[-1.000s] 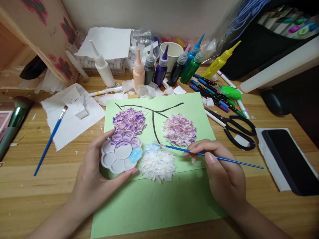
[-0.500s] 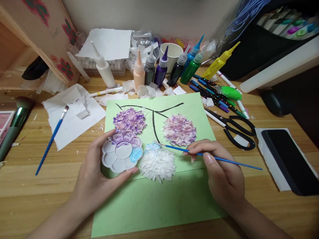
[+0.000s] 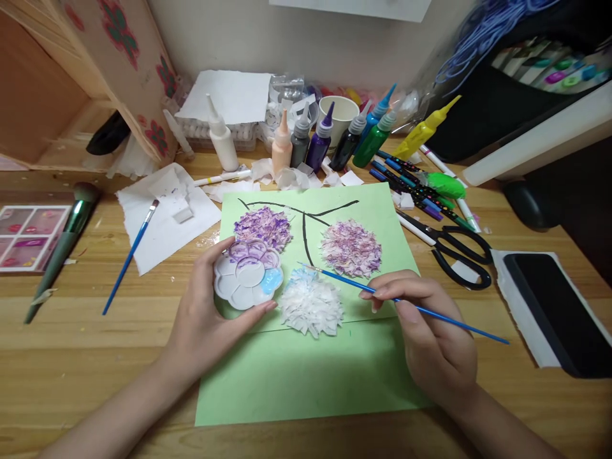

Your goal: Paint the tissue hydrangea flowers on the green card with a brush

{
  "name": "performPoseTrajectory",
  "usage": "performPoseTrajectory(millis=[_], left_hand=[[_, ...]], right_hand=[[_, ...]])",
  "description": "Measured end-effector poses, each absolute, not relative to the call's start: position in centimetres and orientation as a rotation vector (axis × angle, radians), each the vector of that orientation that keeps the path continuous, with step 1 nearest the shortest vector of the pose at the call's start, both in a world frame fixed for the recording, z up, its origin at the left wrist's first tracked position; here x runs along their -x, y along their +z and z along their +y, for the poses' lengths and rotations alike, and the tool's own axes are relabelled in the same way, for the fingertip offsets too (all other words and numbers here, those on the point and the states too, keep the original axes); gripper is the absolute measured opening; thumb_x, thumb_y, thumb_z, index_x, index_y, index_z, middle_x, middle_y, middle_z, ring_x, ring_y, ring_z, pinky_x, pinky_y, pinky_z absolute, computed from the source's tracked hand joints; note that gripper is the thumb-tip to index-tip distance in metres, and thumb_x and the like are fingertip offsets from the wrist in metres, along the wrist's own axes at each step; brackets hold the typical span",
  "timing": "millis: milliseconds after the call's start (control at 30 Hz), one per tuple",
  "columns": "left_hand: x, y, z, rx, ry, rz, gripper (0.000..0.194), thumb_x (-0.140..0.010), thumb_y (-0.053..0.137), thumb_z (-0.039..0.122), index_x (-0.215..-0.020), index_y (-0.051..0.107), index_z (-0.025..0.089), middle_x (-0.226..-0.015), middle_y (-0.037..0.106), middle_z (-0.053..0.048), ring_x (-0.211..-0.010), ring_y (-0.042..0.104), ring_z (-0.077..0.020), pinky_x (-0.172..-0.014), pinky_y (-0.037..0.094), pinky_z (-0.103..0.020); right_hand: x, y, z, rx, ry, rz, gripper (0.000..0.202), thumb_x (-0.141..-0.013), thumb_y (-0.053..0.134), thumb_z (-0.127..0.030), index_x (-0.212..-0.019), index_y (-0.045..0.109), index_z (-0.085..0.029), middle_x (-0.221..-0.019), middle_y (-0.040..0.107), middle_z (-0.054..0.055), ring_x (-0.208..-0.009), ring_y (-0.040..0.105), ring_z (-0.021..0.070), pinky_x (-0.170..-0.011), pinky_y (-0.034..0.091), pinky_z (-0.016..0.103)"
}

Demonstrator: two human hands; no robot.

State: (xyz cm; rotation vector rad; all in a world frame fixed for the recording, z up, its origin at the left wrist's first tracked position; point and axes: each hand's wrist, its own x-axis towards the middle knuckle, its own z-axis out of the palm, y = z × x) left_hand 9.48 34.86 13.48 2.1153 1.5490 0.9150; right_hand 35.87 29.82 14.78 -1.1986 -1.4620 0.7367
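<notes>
My left hand [image 3: 210,306] is closed on the rim of a white flower-shaped paint palette [image 3: 234,287], which has light blue paint in one well and purple smears in others. In my right hand [image 3: 425,325] is a thin blue paintbrush [image 3: 354,282], its tip at the upper edge of a white paper-petal flower [image 3: 313,309] tinted light blue at the top. Two purple-and-pink paper flowers, a left one [image 3: 268,224] partly behind the palette and a right one [image 3: 351,248], lie on green paper [image 3: 306,382] with black drawn stems.
Paint bottles [image 3: 318,140] and a paper cup [image 3: 338,109] stand at the back. Black scissors [image 3: 461,255], markers [image 3: 406,178] and a phone [image 3: 554,306] lie to the right. On the left are another blue brush [image 3: 129,258], a makeup brush [image 3: 60,248] and torn white paper [image 3: 143,242].
The camera view has shifted, so the scene sits further right. The brush tip has moved slightly up and away from the white flower's blue patch. Both hands keep their holds.
</notes>
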Motion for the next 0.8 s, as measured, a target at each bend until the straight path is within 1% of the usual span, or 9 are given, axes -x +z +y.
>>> performPoseTrajectory(millis=[133, 300, 467, 600, 700, 800], left_hand=[[-9.6, 13.5, 34.8, -2.052, 0.887, 1.563, 0.076, -0.075, 0.076, 0.042, -0.138, 0.038, 0.023, -0.135, 0.054, -0.013, -0.125, 0.056, -0.0301, -0.103, 0.049, -0.046], [-9.6, 13.4, 34.6, -2.038, 0.87, 1.501, 0.077, -0.077, 0.075, 0.044, -0.139, 0.034, 0.023, -0.139, 0.052, -0.013, -0.13, 0.053, -0.0289, -0.107, 0.046, -0.047], [-9.8, 13.4, 34.0, -2.087, 0.896, 1.436, 0.079, -0.077, 0.075, 0.045, -0.14, 0.032, 0.023, -0.139, 0.052, -0.014, -0.128, 0.054, -0.0277, -0.106, 0.047, -0.045], [-9.9, 13.6, 33.4, -2.176, 0.913, 1.361, 0.081, -0.079, 0.074, 0.045, -0.143, 0.029, 0.022, -0.141, 0.051, -0.014, -0.128, 0.054, -0.0263, -0.105, 0.049, -0.041], [-9.9, 13.7, 33.2, -2.231, 0.933, 1.322, 0.084, -0.079, 0.074, 0.046, -0.144, 0.027, 0.022, -0.141, 0.051, -0.015, -0.129, 0.054, -0.0263, -0.105, 0.05, -0.04], [-9.9, 13.7, 33.2, -2.249, 0.944, 1.319, 0.084, -0.078, 0.075, 0.046, -0.144, 0.028, 0.022, -0.14, 0.052, -0.015, -0.13, 0.054, -0.0262, -0.105, 0.049, -0.039]], right_hand=[[-36.0, 15.0, 29.3, 1.175, 0.67, -1.534, 0.02, -0.095, 0.048, -0.019, -0.1, 0.066, -0.025, -0.091, 0.065, 0.006, -0.082, 0.061, 0.0204, -0.067, 0.05, 0.034], [-36.0, 15.1, 29.4, 1.144, 0.604, -1.602, 0.02, -0.096, 0.047, -0.018, -0.1, 0.066, -0.024, -0.094, 0.065, 0.005, -0.085, 0.06, 0.0187, -0.074, 0.05, 0.033], [-35.8, 15.8, 29.2, 1.072, 0.685, -1.582, 0.026, -0.1, 0.041, -0.022, -0.097, 0.067, -0.025, -0.089, 0.066, 0.003, -0.074, 0.059, 0.0145, -0.064, 0.049, 0.027], [-35.8, 16.1, 28.5, 1.009, 0.667, -1.666, 0.026, -0.1, 0.041, -0.025, -0.1, 0.067, -0.024, -0.088, 0.069, 0.004, -0.078, 0.061, 0.0168, -0.066, 0.05, 0.029], [-35.9, 16.0, 28.3, 0.982, 0.631, -1.746, 0.027, -0.1, 0.04, -0.023, -0.1, 0.067, -0.024, -0.086, 0.07, 0.005, -0.082, 0.064, 0.0188, -0.071, 0.051, 0.032], [-35.9, 16.0, 28.4, 0.967, 0.58, -1.795, 0.025, -0.098, 0.041, -0.02, -0.1, 0.066, -0.023, -0.085, 0.07, 0.005, -0.081, 0.064, 0.019, -0.072, 0.051, 0.033]])
